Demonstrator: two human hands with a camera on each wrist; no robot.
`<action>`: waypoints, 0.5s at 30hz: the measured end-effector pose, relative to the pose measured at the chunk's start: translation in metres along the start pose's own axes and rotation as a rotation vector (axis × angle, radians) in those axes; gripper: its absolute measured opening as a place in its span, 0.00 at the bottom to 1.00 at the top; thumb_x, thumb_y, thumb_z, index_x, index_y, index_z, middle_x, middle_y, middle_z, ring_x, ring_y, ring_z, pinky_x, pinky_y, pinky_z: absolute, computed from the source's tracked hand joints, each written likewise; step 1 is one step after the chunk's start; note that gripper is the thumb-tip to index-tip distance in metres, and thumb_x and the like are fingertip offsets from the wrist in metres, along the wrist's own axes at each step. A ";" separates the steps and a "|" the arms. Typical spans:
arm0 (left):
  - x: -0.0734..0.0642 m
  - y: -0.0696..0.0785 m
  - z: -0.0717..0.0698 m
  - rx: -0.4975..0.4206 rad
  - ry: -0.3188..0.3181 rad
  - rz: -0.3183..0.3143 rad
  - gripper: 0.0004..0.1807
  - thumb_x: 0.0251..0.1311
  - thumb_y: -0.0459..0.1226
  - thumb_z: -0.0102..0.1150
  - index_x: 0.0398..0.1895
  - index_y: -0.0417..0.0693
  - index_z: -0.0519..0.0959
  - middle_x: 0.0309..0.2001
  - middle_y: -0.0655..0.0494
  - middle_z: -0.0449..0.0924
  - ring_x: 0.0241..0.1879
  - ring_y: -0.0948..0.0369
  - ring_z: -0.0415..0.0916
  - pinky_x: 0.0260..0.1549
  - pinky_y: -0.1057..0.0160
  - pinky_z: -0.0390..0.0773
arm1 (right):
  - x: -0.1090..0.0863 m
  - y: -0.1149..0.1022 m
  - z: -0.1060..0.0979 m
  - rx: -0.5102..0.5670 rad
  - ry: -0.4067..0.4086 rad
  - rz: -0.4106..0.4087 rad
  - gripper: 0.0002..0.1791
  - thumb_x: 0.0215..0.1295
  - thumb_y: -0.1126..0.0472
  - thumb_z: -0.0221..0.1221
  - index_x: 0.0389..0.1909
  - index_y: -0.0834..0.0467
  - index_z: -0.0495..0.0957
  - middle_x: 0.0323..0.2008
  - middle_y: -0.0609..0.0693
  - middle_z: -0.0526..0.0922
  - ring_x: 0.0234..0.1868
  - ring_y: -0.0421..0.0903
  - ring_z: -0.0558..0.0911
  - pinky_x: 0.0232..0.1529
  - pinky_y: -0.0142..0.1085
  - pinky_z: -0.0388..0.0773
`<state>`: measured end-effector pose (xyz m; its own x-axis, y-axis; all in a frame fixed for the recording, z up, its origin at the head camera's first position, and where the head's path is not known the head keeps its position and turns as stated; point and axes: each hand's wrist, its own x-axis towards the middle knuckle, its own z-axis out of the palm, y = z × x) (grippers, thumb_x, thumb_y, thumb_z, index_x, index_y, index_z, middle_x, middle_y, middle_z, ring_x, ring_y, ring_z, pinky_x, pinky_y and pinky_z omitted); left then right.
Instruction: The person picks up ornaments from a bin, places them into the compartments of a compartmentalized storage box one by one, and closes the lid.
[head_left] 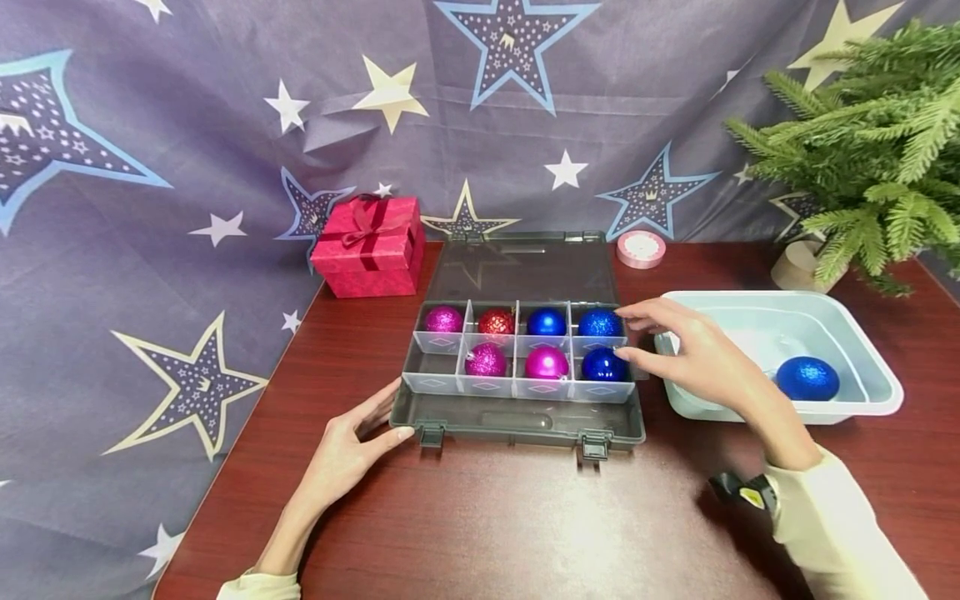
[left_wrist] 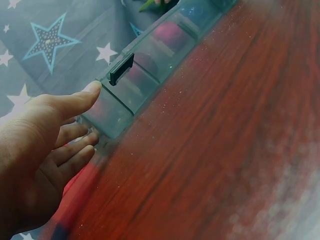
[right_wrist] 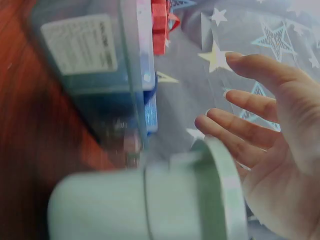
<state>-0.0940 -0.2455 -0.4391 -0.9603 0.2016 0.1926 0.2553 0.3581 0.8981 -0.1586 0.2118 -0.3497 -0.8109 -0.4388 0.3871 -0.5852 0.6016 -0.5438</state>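
On the table lies an opened grey-green plastic divider box (head_left: 517, 417), its lid (head_left: 525, 271) tipped back. Magenta, red and blue Christmas balls sit in its compartments; the front-left one holds no ball. My left hand (head_left: 345, 450) touches the box's front-left corner, thumb at the front and fairly straight fingers along the side, as the left wrist view also shows. At the right end, my right hand (head_left: 693, 350) hovers with spread fingers by a back blue ball (head_left: 599, 322) and a front blue ball (head_left: 604, 364). In the right wrist view nothing is between its fingers.
A pale blue tub (head_left: 862, 333) stands right of the box, partly under my right forearm, with a blue ball (head_left: 807, 379) inside. Behind are a red gift box (head_left: 369, 248), a pink ribbon roll (head_left: 641, 249) and a small artificial fir tree (head_left: 877, 150).
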 end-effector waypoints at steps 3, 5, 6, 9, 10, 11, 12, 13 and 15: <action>0.000 0.000 -0.001 0.000 0.003 -0.007 0.36 0.62 0.35 0.74 0.74 0.54 0.73 0.65 0.51 0.79 0.62 0.54 0.78 0.59 0.69 0.75 | -0.010 0.006 -0.007 -0.046 0.043 -0.020 0.25 0.62 0.63 0.74 0.60 0.57 0.81 0.48 0.48 0.85 0.49 0.49 0.85 0.51 0.33 0.78; 0.000 0.001 -0.001 0.004 0.005 -0.011 0.36 0.62 0.36 0.74 0.74 0.55 0.73 0.65 0.52 0.79 0.63 0.55 0.78 0.59 0.70 0.75 | -0.016 0.010 -0.011 -0.054 0.064 -0.024 0.26 0.60 0.65 0.74 0.60 0.59 0.81 0.49 0.50 0.86 0.48 0.50 0.85 0.50 0.27 0.76; 0.000 0.000 -0.001 0.005 0.004 -0.011 0.36 0.62 0.36 0.74 0.74 0.56 0.73 0.65 0.52 0.79 0.63 0.55 0.78 0.59 0.69 0.75 | -0.019 0.012 -0.014 -0.057 0.073 -0.015 0.26 0.60 0.65 0.74 0.60 0.59 0.81 0.50 0.51 0.86 0.48 0.50 0.85 0.50 0.25 0.74; 0.000 0.000 -0.001 0.007 -0.001 -0.011 0.36 0.63 0.36 0.74 0.74 0.57 0.73 0.65 0.52 0.78 0.63 0.55 0.77 0.60 0.69 0.75 | -0.027 0.017 -0.020 -0.063 0.087 0.009 0.26 0.59 0.66 0.74 0.59 0.60 0.81 0.50 0.54 0.86 0.47 0.48 0.84 0.50 0.21 0.72; 0.000 0.000 -0.001 0.006 -0.002 -0.012 0.36 0.63 0.36 0.74 0.74 0.57 0.73 0.65 0.52 0.78 0.63 0.55 0.77 0.60 0.69 0.75 | -0.029 0.019 -0.022 -0.063 0.091 0.019 0.26 0.59 0.66 0.74 0.59 0.60 0.81 0.51 0.54 0.86 0.47 0.46 0.83 0.50 0.21 0.71; 0.000 0.000 -0.001 0.004 -0.003 -0.011 0.36 0.63 0.36 0.74 0.74 0.57 0.73 0.65 0.52 0.78 0.63 0.55 0.77 0.59 0.69 0.75 | -0.032 0.021 -0.024 -0.070 0.094 0.030 0.26 0.59 0.65 0.74 0.60 0.59 0.82 0.50 0.54 0.86 0.47 0.44 0.82 0.50 0.21 0.70; 0.000 0.000 0.000 0.002 -0.004 -0.009 0.36 0.62 0.36 0.74 0.74 0.57 0.73 0.65 0.52 0.79 0.63 0.55 0.77 0.59 0.69 0.75 | -0.035 0.023 -0.026 -0.078 0.098 0.041 0.26 0.59 0.65 0.75 0.60 0.58 0.82 0.50 0.54 0.86 0.47 0.42 0.81 0.49 0.21 0.70; 0.000 0.000 0.000 0.002 -0.004 -0.008 0.36 0.62 0.36 0.74 0.74 0.57 0.73 0.65 0.52 0.79 0.63 0.55 0.78 0.59 0.69 0.75 | -0.037 0.025 -0.028 -0.083 0.103 0.050 0.26 0.59 0.64 0.75 0.60 0.58 0.82 0.50 0.54 0.86 0.47 0.39 0.81 0.49 0.21 0.70; 0.000 0.000 0.000 -0.001 -0.003 -0.007 0.36 0.62 0.36 0.74 0.74 0.57 0.73 0.64 0.52 0.79 0.62 0.54 0.78 0.59 0.69 0.75 | -0.043 0.028 -0.031 -0.096 0.113 0.071 0.26 0.59 0.63 0.75 0.59 0.57 0.83 0.49 0.54 0.86 0.46 0.36 0.79 0.48 0.22 0.69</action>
<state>-0.0945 -0.2454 -0.4393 -0.9618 0.2015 0.1855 0.2487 0.3586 0.8998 -0.1404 0.2682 -0.3582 -0.8424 -0.3188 0.4345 -0.5202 0.6914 -0.5013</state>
